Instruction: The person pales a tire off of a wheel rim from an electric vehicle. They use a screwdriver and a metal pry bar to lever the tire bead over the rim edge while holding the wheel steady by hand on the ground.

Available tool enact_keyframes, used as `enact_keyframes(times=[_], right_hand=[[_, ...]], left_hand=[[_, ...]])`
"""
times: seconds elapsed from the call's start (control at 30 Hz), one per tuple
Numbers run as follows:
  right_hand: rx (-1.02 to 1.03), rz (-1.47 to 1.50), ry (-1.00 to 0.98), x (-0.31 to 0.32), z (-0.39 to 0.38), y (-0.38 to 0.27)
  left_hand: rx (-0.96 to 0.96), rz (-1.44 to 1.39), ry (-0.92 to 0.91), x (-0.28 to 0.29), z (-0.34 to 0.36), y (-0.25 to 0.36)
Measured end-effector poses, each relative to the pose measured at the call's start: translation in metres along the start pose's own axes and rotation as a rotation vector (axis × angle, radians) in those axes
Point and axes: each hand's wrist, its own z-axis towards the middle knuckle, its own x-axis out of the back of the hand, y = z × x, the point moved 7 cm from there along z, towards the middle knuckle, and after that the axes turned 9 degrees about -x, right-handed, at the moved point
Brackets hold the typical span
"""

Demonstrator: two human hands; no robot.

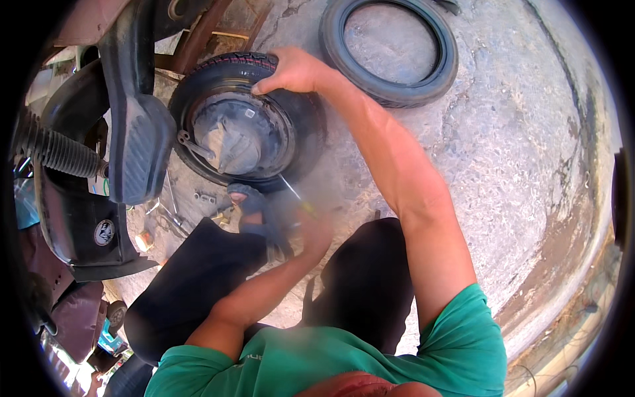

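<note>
A motorbike wheel [228,145] with a black tyre [304,135] and a dusty grey hub stands in front of me, its hub face toward me. My right hand [291,71] grips the tyre's far edge, thumb on the sidewall and fingers over the tread. Low in front of the wheel, my left hand [319,233] is closed on a screwdriver [291,187] with a yellowish handle, blurred by motion. Its thin metal shaft reaches the tyre's near edge at the rim. A short metal arm [196,145] sticks out at the hub's left side.
Another tyre [388,98] lies flat on the rough concrete at the back right. Dark motorbike parts, including a black ribbed rubber bellows [63,149], crowd the left. Spanners [173,218] and small sockets [205,197] lie on the ground beside my sandalled foot [248,200].
</note>
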Motion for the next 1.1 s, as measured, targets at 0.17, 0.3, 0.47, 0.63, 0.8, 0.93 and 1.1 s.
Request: enact_keyframes(times=[0.17,0.3,0.47,0.63,0.8,0.93,1.1], right_hand=[[-0.086,0.178,0.145,-0.008,-0.046,0.002],[-0.047,0.241,0.143,-0.009,-0.053,0.010],[-0.043,0.211,0.086,-0.010,-0.042,0.024],[-0.011,0.198,-0.007,-0.016,-0.033,0.021],[-0.049,0.335,-0.071,-0.015,-0.033,0.018],[-0.042,0.241,0.024,-0.014,-0.030,0.031],[-0.029,0.239,-0.031,-0.015,-0.032,0.008]], left_hand=[[0.120,-0.069,-0.113,0.005,0.000,0.018],[0.182,-0.140,-0.149,-0.017,0.009,-0.008],[0.223,-0.177,-0.002,-0.028,0.004,0.015],[0.211,-0.243,-0.022,-0.021,0.004,0.049],[0.278,-0.020,-0.019,0.003,0.005,0.097],[0.250,0.029,-0.004,0.048,-0.005,0.160],[0.135,0.118,0.026,0.038,0.000,0.140]])
